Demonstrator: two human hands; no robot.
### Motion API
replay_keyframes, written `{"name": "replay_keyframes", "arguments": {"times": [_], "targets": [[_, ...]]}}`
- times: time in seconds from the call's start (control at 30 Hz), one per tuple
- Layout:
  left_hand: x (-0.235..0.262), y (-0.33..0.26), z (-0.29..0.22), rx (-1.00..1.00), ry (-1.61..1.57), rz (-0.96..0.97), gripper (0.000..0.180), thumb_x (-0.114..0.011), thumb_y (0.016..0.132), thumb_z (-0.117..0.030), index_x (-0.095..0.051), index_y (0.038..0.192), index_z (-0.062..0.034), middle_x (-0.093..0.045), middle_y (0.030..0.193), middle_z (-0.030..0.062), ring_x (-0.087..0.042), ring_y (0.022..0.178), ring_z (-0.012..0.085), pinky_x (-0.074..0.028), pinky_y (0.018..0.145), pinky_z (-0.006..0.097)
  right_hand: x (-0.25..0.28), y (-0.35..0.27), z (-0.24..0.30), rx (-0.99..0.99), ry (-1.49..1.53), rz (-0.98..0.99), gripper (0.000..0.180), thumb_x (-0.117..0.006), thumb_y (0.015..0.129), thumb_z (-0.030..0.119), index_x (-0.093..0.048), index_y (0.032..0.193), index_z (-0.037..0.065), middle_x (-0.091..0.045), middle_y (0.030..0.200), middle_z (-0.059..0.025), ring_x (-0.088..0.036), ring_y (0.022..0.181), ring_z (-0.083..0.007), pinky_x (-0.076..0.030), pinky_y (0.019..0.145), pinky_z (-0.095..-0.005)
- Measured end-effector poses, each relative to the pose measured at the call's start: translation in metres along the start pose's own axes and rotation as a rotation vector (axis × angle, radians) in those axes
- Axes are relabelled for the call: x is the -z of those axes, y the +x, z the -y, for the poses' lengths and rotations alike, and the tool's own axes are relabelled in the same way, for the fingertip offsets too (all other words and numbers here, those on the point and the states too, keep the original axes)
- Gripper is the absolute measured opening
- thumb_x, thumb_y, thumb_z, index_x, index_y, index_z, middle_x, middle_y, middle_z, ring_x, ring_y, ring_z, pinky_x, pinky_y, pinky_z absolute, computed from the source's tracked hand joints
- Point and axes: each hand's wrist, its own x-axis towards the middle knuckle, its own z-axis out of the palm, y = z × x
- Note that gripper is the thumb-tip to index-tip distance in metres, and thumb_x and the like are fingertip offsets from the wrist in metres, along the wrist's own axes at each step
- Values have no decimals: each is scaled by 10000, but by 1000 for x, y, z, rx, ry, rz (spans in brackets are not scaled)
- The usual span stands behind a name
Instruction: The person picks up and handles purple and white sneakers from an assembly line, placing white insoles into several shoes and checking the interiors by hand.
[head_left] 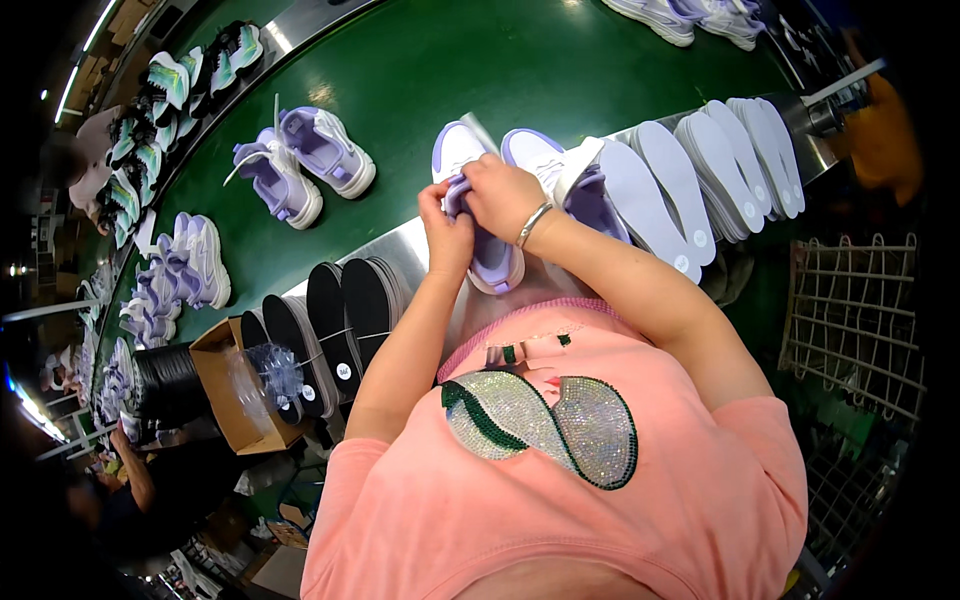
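Observation:
A white and lilac sneaker (pixel 455 145) sits on the metal edge in front of me, toe pointing away. My left hand (pixel 447 232) is closed on the left side of its opening, around the tongue and collar. From the right, my right hand (pixel 505 198) pinches the same area, a silver bangle on its wrist. My fingers hide the laces and most of the tongue; the lilac heel shows below them. Just right of it stands a matching sneaker (pixel 533 150), its tongue folded back and neither hand on it.
Stacks of pale insoles (pixel 715 170) line the edge at right; black insoles (pixel 325 315) lie at left beside an open cardboard box (pixel 222 385). Another lilac pair (pixel 325 152) stands on the green conveyor (pixel 420 60). A wire rack (pixel 855 320) is at far right.

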Motion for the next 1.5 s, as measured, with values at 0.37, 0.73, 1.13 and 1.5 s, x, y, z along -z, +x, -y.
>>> {"name": "replay_keyframes", "arguments": {"times": [0.37,0.73,1.13,1.5], "targets": [[10,4,9,-187,9,-78,180,-462,627,73,-534,755,-30,-546,808,88,-505,721,211,-400,686,291,26,-51,-4,264,207,-124,231,-506,759,185,-541,943,50,-563,897,-112,-575,722,-273,-465,628,-360],[30,-8,-72,-741,886,499,345,-678,585,-155,-535,880,-46,-531,950,140,-482,906,301,-344,813,401,63,-138,-141,-386,-284,-145,485,-647,641,237,-439,1057,97,-467,1016,-119,-464,958,-284,-393,736,-404],[-2,14,-51,-318,476,230,178,-582,754,-176,-569,878,-50,-595,766,102,-572,720,212,-435,647,285,62,-129,-155,-402,-308,-263,452,-651,650,274,-462,994,51,-508,990,-117,-493,920,-277,-377,750,-411],[-4,26,-39,303,-215,211,261,-485,849,-233,-528,932,10,-564,772,46,-505,699,105,-416,636,230,144,-97,-33,356,-259,-95,54,-585,664,104,-570,679,55,-531,824,-70,-539,646,-214,-441,525,-295]]}}
